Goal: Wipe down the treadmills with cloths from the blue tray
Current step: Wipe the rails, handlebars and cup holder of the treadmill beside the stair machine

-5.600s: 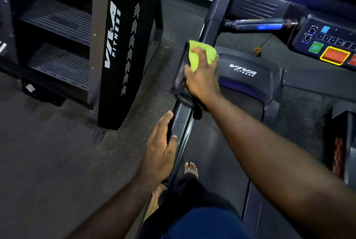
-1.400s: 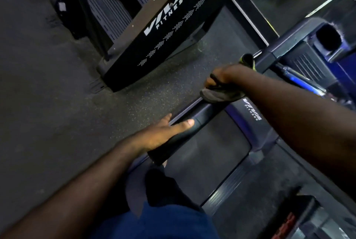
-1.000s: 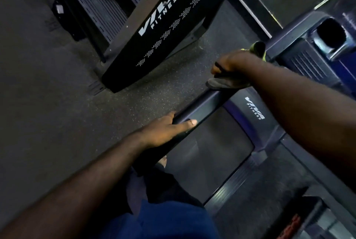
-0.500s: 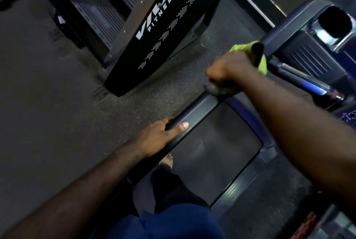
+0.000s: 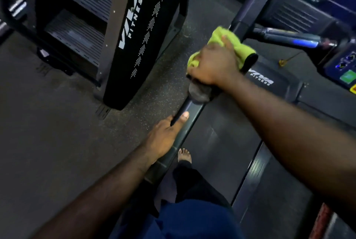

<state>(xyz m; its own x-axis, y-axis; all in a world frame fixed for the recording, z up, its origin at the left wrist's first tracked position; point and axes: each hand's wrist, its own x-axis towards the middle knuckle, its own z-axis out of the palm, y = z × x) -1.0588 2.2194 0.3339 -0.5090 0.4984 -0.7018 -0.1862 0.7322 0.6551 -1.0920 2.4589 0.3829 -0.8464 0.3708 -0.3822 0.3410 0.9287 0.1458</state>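
Note:
I stand on a dark treadmill (image 5: pixel 217 142) and look down along its left handrail (image 5: pixel 189 110). My right hand (image 5: pixel 213 65) presses a yellow-green cloth (image 5: pixel 237 44) onto the upper part of that rail, where the rail meets the upright post. A darker grey fold of cloth (image 5: pixel 198 92) hangs under the palm. Lower down the same rail, my left hand (image 5: pixel 165 136) rests with the thumb on top and the fingers curled round the far side. The blue tray is not in view.
A black stair-climber machine (image 5: pixel 134 32) with white lettering stands close on the left, across a strip of speckled rubber floor (image 5: pixel 57 123). The treadmill console (image 5: pixel 344 65) with coloured buttons is at the right edge. My bare foot (image 5: pixel 185 155) is on the belt.
My right hand has shifted with the cloth on the rail near the post, and more yellow-green cloth shows now. The left hand stays on the rail. The view has swung towards the console.

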